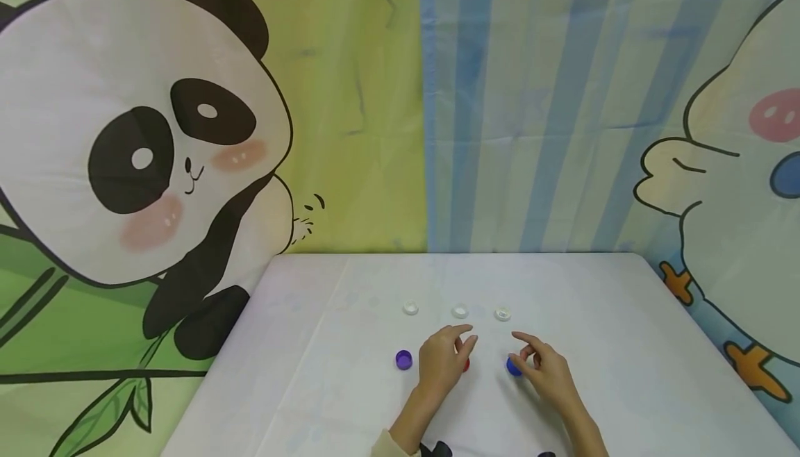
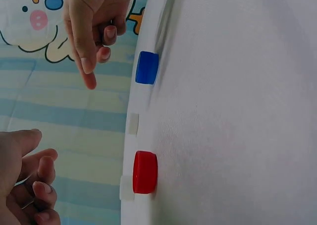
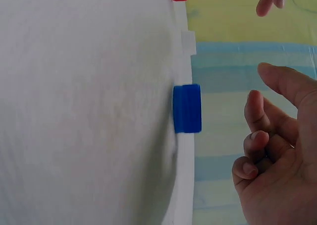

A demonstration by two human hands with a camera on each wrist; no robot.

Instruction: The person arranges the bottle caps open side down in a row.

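Observation:
My left hand [image 1: 439, 363] hovers over the table above a red bottle cap [image 2: 145, 172], its fingers loosely bent and nothing between them. The head view has most of that red cap hidden behind the hand. My right hand [image 1: 550, 377] is held above a blue bottle cap [image 3: 187, 108], with thumb and index finger spread apart. In the right wrist view a gap separates the fingers from the blue cap, which stands on the table. To the left of my left hand sits a purple cap [image 1: 403, 360], hollow side showing.
Beyond the coloured caps, three small white round pieces form a row: a left one [image 1: 410, 308], a middle one [image 1: 460, 311] and a right one [image 1: 503, 314]. A white cloth covers the table [image 1: 325, 387]. Behind it hangs a cartoon-printed curtain [image 1: 362, 96]. Dark objects [image 1: 441, 450] show at the bottom edge.

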